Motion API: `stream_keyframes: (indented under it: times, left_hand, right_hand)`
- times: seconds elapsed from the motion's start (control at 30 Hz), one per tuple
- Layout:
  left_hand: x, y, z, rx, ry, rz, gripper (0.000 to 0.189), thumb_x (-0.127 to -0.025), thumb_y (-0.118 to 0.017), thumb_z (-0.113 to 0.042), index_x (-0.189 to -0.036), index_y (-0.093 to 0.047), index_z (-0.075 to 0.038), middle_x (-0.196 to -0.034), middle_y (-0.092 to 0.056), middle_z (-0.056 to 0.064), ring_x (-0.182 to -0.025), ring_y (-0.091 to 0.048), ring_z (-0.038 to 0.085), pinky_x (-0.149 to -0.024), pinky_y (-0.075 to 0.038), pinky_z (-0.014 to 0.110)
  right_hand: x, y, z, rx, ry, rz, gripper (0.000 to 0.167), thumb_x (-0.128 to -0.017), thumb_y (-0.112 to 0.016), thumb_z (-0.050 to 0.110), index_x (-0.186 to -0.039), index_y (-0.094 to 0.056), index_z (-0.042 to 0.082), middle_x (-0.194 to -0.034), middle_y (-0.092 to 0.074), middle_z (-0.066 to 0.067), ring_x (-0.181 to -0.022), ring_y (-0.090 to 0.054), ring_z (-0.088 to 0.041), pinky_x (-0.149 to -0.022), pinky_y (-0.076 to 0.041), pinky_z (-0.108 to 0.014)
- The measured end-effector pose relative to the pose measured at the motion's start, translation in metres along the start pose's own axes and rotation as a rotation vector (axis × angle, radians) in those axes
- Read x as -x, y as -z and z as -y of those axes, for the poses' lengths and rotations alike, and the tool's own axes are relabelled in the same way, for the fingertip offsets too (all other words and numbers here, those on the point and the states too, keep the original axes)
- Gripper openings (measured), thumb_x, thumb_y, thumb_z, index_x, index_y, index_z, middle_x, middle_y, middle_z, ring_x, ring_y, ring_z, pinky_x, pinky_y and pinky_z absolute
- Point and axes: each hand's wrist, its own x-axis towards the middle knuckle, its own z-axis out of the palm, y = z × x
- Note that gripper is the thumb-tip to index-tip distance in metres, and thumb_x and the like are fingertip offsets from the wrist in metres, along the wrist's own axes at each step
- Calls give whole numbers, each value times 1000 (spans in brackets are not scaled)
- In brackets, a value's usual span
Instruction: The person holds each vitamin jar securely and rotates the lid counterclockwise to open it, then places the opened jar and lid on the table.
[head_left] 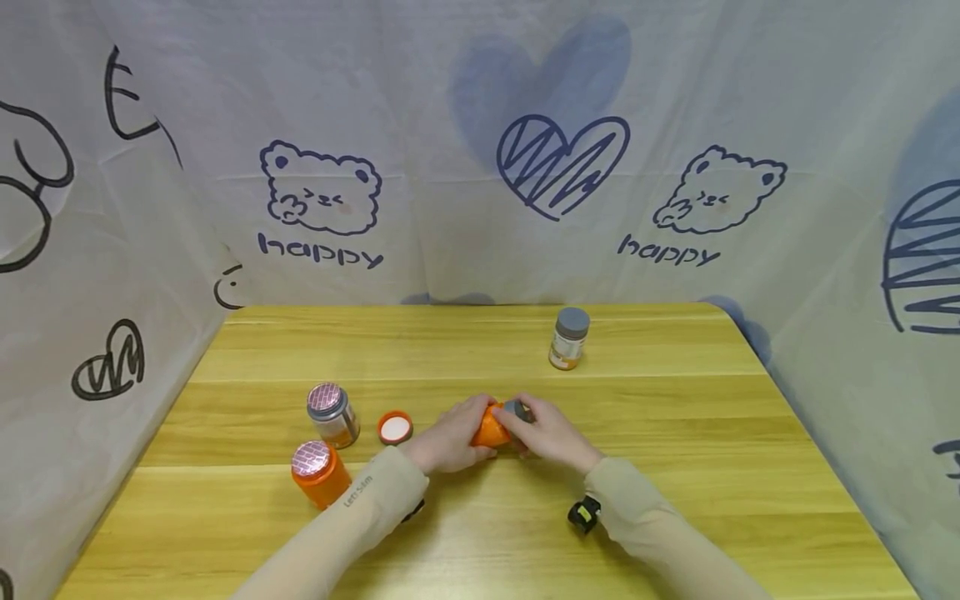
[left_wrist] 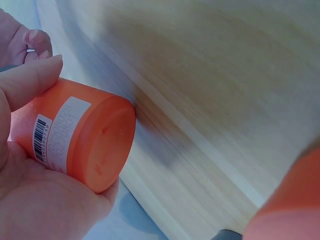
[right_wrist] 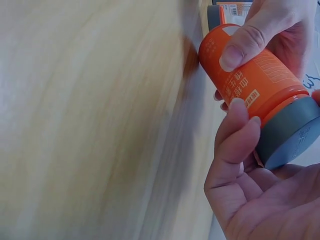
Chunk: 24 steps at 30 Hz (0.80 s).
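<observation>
An orange bottle (head_left: 491,430) lies tilted between my two hands, over the middle of the table. My left hand (head_left: 452,439) grips its body, thumb on one side and fingers round the other; the left wrist view shows the bottle's base (left_wrist: 107,150) and a barcode label. At the opposite end, my right hand (head_left: 553,437) holds the dark grey cap (right_wrist: 292,131), its fingers curled under and around the rim. The cap sits on the bottle's neck. Printed characters run along the orange side (right_wrist: 240,75) in the right wrist view.
Left of my hands stand an orange bottle (head_left: 324,481) and a labelled bottle (head_left: 339,423), both uncapped with foil seals on top. An upturned orange-rimmed cap (head_left: 395,427) lies near my left wrist. A grey-capped bottle (head_left: 570,339) stands at the back right of the wooden table (head_left: 712,400).
</observation>
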Motion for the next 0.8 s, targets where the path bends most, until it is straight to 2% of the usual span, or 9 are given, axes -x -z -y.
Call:
stream_keyframes:
  times: [0.23, 0.53, 0.8]
  left_hand:
    - [0, 0, -1, -7, -18, -4, 52, -91, -74, -15, -134, -44, -8, -128, -57, 13, -108, -54, 28, -98, -44, 49]
    - [0, 0, -1, -18, -19, -4, 54, -91, -74, -14, -134, -44, -7, -130, -57, 14, -109, -55, 30, -99, -44, 50]
    - [0, 0, -2, -13, -11, 4, 55, -91, -74, -13, -135, -43, -6, -130, -57, 14, -109, -54, 29, -98, -43, 50]
  right_hand:
    - [-1, 0, -2, -17, -33, 1, 44, -103, -51, 46, -117, -60, 6, -77, -65, -8, -59, -58, -15, -57, -52, -31]
    - [-1, 0, -5, 2, 18, 15, 42, -103, -52, 47, -106, -59, 6, -70, -57, -4, -55, -54, -16, -53, -46, -27]
    - [0, 5, -8, 49, 80, 65, 41, -103, -53, 43, -118, -57, 6, -87, -63, -11, -66, -61, -19, -59, -51, -27]
